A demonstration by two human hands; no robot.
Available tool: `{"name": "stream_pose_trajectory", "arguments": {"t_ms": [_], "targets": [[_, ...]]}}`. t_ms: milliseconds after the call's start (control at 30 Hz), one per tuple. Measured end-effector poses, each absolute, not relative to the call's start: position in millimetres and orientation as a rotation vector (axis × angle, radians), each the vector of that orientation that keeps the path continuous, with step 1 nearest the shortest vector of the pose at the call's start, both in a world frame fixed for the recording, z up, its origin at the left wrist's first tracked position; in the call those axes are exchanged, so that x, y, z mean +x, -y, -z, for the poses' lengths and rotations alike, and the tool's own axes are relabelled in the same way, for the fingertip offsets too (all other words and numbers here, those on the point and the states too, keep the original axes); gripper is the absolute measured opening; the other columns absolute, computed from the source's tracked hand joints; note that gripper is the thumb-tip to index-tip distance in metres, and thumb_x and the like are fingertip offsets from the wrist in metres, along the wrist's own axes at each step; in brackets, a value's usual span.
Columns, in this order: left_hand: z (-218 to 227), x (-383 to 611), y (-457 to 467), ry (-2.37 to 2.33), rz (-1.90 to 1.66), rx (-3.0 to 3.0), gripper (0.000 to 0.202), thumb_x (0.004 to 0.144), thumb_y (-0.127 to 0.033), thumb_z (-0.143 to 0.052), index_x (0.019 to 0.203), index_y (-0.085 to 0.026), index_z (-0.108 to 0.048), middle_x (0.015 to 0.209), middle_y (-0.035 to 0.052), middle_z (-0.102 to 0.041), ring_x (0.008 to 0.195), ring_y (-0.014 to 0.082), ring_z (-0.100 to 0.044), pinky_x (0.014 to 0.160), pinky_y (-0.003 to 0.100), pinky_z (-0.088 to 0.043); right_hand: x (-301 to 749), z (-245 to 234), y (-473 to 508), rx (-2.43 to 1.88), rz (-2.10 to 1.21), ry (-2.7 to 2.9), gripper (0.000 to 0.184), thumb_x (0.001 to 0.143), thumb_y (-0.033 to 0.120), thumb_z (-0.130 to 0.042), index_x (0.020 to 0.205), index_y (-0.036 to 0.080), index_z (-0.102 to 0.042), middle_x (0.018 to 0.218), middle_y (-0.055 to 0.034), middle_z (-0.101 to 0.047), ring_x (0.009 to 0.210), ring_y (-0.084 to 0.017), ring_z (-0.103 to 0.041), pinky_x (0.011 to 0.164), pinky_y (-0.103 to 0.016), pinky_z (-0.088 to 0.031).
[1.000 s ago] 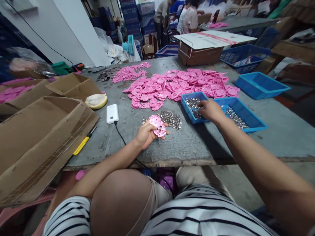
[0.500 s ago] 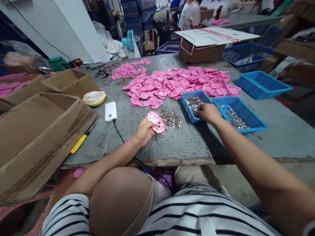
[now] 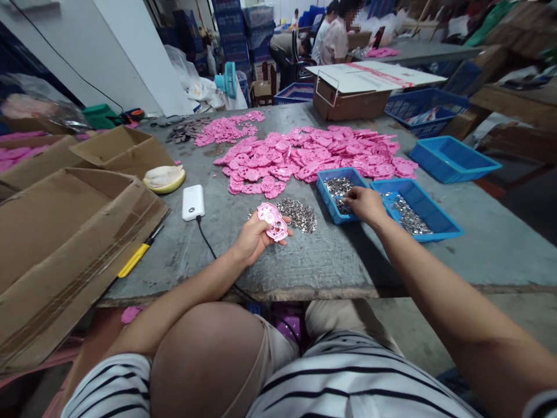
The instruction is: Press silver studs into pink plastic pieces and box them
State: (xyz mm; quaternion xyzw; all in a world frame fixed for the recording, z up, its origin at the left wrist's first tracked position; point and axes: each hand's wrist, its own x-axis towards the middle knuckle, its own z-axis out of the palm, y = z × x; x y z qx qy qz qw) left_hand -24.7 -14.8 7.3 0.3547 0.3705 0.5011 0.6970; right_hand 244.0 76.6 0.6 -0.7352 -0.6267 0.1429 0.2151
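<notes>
My left hand (image 3: pixel 252 239) grips a pink plastic piece (image 3: pixel 272 220), a flat shape with a wavy outline and holes, thumb on top and fingers beneath. It is held above the table, just in front of a loose heap of small shiny metal parts (image 3: pixel 300 216). Over the near right side of a small blue tray (image 3: pixel 327 204) is my right hand (image 3: pixel 364 203), its fingertips pinched together above the metal parts inside. Whatever those fingertips hold is too small to make out. A second blue tray (image 3: pixel 444 233) with similar metal parts stands to the right, by my right wrist.
Behind the trays spreads a large pile of pink pieces (image 3: pixel 313 154). Another blue tray (image 3: pixel 456 157) is at the right. On the left are cardboard boxes (image 3: pixel 78 232), a yellow-handled knife (image 3: pixel 134 260) and a white power bank (image 3: pixel 193 203) with a black cable. People work farther back.
My right hand has risen slightly from the metal parts in the small blue tray, showing more of its pinched fingers. My left hand keeps the pink piece; the whole view has shifted a little.
</notes>
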Motion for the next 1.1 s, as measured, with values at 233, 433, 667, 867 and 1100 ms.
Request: {"name": "stream_pose_trajectory", "arguments": {"t_ms": [233,433,667,867,1100], "targets": [[1,-23,14,-0.823,-1.081,0.755,0.036,0.064,-0.010,-0.056,0.097,-0.018,-0.044,0.085,0.0059,-0.072,0.068,0.0238,-0.071,0.047,0.029,-0.055,248,-10,-75,-1.690,-0.745,1.436,0.017,0.066,0.031,-0.066,0.061,0.020,-0.053,0.052,0.0030,-0.052,0.046,-0.012,-0.046,0.051,-0.028,-0.038],[5,-20,12,-0.836,-1.066,0.783,0.036,0.064,-0.012,-0.059,0.096,-0.018,-0.043,0.083,0.0056,-0.071,0.066,0.0241,-0.071,0.046,0.028,-0.054,207,-23,-47,-1.226,-1.151,1.288,0.039,0.045,0.045,-0.083,0.059,0.020,-0.056,0.045,0.0052,-0.049,0.040,-0.009,-0.041,0.041,-0.025,-0.033],[6,-17,12,-0.860,-1.019,0.823,0.046,0.063,-0.026,-0.074,0.095,-0.019,-0.041,0.078,0.0047,-0.070,0.059,0.0226,-0.069,0.040,0.025,-0.051,148,-19,-19,-1.022,-1.443,1.243,0.040,0.052,0.046,-0.080,0.067,0.020,-0.054,0.056,0.0016,-0.066,0.035,-0.008,-0.044,0.036,-0.021,-0.034],[6,-18,12,-0.873,-1.032,0.813,0.049,0.062,-0.027,-0.076,0.097,-0.018,-0.043,0.077,0.0041,-0.069,0.056,0.0195,-0.068,0.039,0.024,-0.051,143,-17,-20,-1.056,-1.449,1.253,0.040,0.055,0.049,-0.079,0.068,0.021,-0.053,0.057,0.0021,-0.065,0.038,-0.010,-0.049,0.035,-0.022,-0.035],[7,-16,10,-0.831,-1.039,0.791,0.048,0.057,-0.023,-0.077,0.093,-0.016,-0.046,0.068,0.0009,-0.065,0.053,0.0195,-0.067,0.035,0.022,-0.048,132,-1,-17,-0.904,-1.178,1.448,0.027,0.057,0.041,-0.081,0.056,0.020,-0.065,0.076,-0.0027,-0.063,0.071,-0.016,-0.056,0.064,-0.029,-0.045]]}}
